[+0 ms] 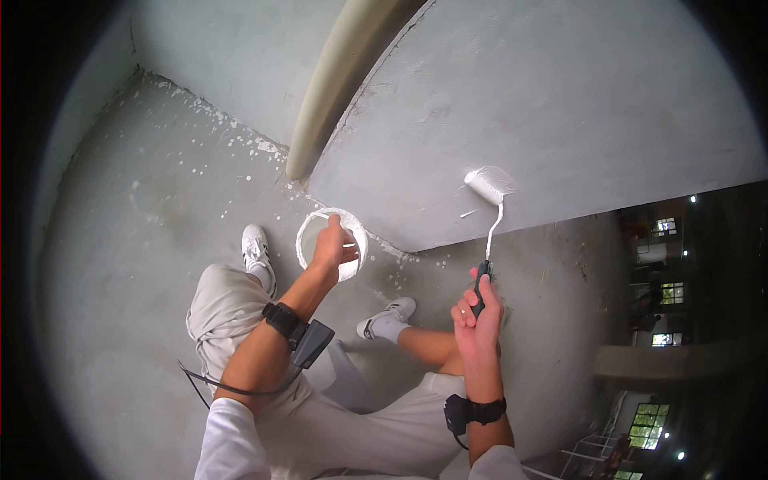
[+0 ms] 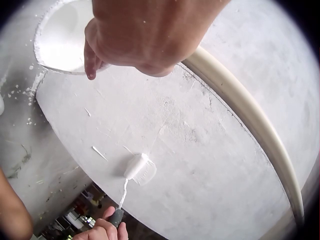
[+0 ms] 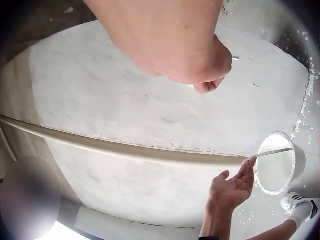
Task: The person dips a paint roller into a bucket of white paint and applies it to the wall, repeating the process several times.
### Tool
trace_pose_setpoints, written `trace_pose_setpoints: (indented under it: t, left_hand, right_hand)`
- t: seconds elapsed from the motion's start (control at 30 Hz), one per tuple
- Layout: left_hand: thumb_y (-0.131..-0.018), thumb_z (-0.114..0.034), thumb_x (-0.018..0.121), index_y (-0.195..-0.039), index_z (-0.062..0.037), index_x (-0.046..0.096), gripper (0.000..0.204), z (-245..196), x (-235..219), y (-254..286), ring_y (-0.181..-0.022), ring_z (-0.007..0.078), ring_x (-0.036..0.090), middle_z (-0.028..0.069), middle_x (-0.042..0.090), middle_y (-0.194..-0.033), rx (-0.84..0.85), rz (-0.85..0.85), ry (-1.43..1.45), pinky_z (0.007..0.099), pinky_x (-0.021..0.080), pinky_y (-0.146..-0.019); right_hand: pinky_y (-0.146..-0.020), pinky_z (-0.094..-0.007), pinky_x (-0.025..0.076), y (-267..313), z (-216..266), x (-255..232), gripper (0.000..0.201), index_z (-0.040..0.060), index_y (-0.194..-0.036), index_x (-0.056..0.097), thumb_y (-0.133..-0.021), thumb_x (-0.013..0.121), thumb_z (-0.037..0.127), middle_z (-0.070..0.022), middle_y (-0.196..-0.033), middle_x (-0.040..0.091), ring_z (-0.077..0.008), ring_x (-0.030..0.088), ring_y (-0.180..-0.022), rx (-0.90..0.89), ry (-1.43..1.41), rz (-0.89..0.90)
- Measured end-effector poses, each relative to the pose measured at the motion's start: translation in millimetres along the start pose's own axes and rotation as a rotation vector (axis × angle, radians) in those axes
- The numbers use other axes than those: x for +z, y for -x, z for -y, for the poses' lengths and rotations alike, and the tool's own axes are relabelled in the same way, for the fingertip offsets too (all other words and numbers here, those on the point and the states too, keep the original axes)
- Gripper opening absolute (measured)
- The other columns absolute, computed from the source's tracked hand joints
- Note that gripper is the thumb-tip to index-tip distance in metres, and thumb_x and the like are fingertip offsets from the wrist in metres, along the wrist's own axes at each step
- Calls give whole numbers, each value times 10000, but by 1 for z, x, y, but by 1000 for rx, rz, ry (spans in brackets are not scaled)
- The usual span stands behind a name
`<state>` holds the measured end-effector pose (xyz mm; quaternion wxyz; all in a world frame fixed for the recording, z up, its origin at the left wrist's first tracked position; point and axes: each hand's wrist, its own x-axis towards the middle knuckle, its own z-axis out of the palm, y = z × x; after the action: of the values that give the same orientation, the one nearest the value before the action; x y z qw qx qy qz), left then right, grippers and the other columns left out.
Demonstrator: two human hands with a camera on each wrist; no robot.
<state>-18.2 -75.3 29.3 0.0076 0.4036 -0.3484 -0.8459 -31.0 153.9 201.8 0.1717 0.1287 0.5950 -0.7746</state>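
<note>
A white-coated paint bucket (image 1: 301,242), its rim crusted with paint, stands below my left hand (image 1: 330,246). The fingers of that hand hold the thin white bucket handle (image 3: 275,152), which crosses the opening in the right wrist view. Pale paint shows inside the bucket. My right hand (image 1: 478,314) grips the dark green grip of a paint roller (image 1: 485,188). The roller's white sleeve lies against the grey wall (image 1: 576,104), beside a patch of wet white paint. In the left wrist view, the roller sleeve (image 2: 136,166) has the patch along its side.
A thick beige pipe (image 1: 324,96) runs along the wall to the floor. White paint spots dot the concrete floor (image 1: 152,240) near the wall's base. My white shoes (image 1: 257,254) stand by the bucket. Beyond the wall's edge lies a dark area with lit windows (image 1: 648,426).
</note>
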Motion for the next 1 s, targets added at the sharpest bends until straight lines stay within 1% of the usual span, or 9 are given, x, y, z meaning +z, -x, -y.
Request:
trace_pose_setpoints:
  t: [0.03, 0.23, 0.33, 0.43, 0.67, 0.93, 1.0]
  left_hand:
    - [-927, -471, 341, -973, 68, 532, 574, -2, 1, 4, -828, 298, 615, 188, 569, -1004, -3, -9, -9, 384, 536, -746]
    - [-934, -478, 315, -1077, 102, 543, 639, -5, 5, 10, -879, 303, 615, 211, 575, -1091, -40, 18, -59, 379, 531, -773]
    - [-935, -486, 307, -1082, 105, 546, 655, -2, 5, 8, -893, 309, 616, 209, 576, -1089, -55, 8, -76, 383, 528, -784]
    - [-939, -499, 298, -1117, 111, 538, 679, -1, 5, 7, -914, 315, 614, 207, 577, -1092, -94, 4, -88, 381, 523, -802]
    - [-933, -513, 290, -1164, 114, 521, 707, 0, 8, 11, -935, 310, 609, 202, 579, -1110, -98, 13, -146, 373, 512, -826]
    - [-934, -522, 295, -1169, 102, 528, 707, 5, 8, 7, -935, 289, 610, 191, 589, -1096, -133, -33, -199, 365, 505, -815]
    - [-943, -524, 295, -1188, 88, 510, 694, 3, 8, 9, -1018, 296, 601, 188, 572, -1142, -166, -33, -208, 375, 489, -889]
  right_hand:
    - [-426, -228, 245, 0, -2, 1, 208, 91, -1103, 552, -985, 517, 259, 27, -643, 427, -55, 283, -421, -9, 2, -6]
    - [-422, -228, 244, 0, 0, 1, 205, 89, -1094, 563, -986, 516, 256, 26, -639, 425, -54, 285, -422, 18, -39, -27]
    - [-420, -224, 240, 2, -3, 1, 213, 86, -1102, 563, -985, 517, 258, 26, -638, 423, -52, 284, -421, -13, -36, -36]
    - [-409, -216, 247, 2, -7, -3, 259, 78, -1132, 559, -992, 499, 287, 35, -619, 407, -43, 280, -389, -5, 26, -91]
    - [-412, -217, 237, -18, -25, -27, 257, 67, -1125, 550, -986, 514, 281, 30, -630, 413, -43, 282, -402, 54, -9, -123]
    - [-397, -220, 239, -59, -63, -48, 234, 57, -1090, 548, -975, 534, 260, 28, -617, 427, -43, 290, -411, 176, -44, -147]
    - [-391, -219, 244, -70, -73, -56, 220, 63, -1075, 551, -973, 536, 258, 29, -616, 426, -44, 296, -410, 200, -46, -142]
